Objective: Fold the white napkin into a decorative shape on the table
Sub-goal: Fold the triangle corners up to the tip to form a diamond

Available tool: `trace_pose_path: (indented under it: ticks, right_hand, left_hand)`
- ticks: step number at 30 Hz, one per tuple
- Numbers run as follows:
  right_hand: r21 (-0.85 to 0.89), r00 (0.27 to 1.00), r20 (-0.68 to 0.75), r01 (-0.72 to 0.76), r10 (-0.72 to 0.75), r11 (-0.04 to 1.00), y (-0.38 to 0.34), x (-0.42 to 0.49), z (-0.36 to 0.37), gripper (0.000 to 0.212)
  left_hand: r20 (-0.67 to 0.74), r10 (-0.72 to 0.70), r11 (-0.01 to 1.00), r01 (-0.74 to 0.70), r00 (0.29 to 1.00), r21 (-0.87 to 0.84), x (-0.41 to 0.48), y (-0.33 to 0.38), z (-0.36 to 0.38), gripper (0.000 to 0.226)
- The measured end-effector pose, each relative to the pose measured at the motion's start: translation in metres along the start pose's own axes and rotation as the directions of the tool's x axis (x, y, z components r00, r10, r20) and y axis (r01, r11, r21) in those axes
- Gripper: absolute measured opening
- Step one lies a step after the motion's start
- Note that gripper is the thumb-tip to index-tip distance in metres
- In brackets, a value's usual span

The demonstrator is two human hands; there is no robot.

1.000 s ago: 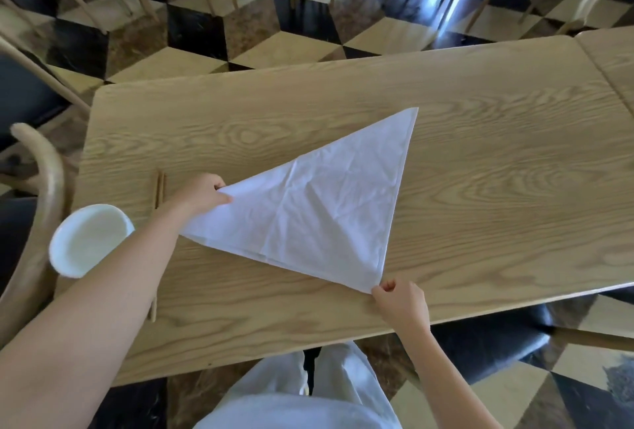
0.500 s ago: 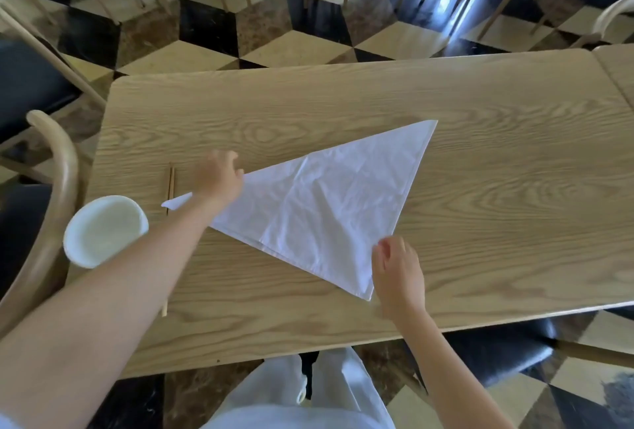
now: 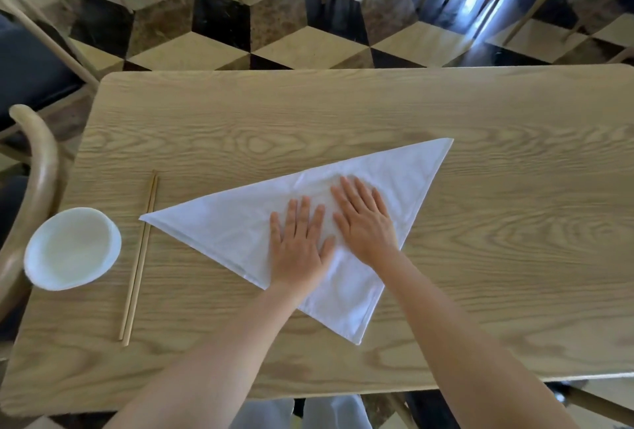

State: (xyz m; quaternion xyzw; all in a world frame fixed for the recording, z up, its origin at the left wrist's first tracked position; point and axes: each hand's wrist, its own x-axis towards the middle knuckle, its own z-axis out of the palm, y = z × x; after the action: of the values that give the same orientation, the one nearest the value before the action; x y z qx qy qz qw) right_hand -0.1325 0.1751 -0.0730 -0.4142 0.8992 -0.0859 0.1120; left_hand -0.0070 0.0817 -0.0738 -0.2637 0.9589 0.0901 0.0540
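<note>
Where half a second ago sat apart at the edges of the cloth, now pressed side by side on its middle: left hand and right hand, both flat, fingers spread, palms down, gripping nothing. Corner work apparently finished; smoothing under way instead. Judged from that: first diagonal fold set, creases being pressed out before any further fold, so task still early, decorative shape not yet begun.

White napkin lying as a flat triangle on the tabletop, centre-left of it. One point aimed far right, one toward the near edge, one leftward, tip just touching or overlapping the pair of chopsticks. Cannot tell which. Fabric looking smoother under the palms than a second ago, faint ripple above the fingertips.

Only one container present: white bowl at the left edge, just beside the chopsticks, apart from the napkin. Looks empty, interior pale and featureless.
</note>
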Motion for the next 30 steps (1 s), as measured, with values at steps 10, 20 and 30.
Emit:
trace_pose_path:
  ticks: [10,20,30]
  right_hand:
    - [-0.101,0.983,0.047,-0.172,0.178,0.980,0.102,0.050,-0.042,0.057]
    - [-0.257,0.994,-0.105,-0.026,-0.002,0.966,0.105,0.078,-0.077,0.040]
    - [-0.330,0.965,0.257,0.033,0.056,0.943,0.057,0.051,-0.130,0.026]
  left_hand:
    - [0.001,0.012,0.998,-0.012,1.000,0.058,-0.002,0.003,-0.006,0.064]
    - [0.020,0.024,0.999,-0.025,1.000,0.033,0.046,0.014,-0.031,0.054]
    - [-0.010,0.138,0.990,-0.138,0.990,-0.017,0.063,-0.005,-0.036,0.054]
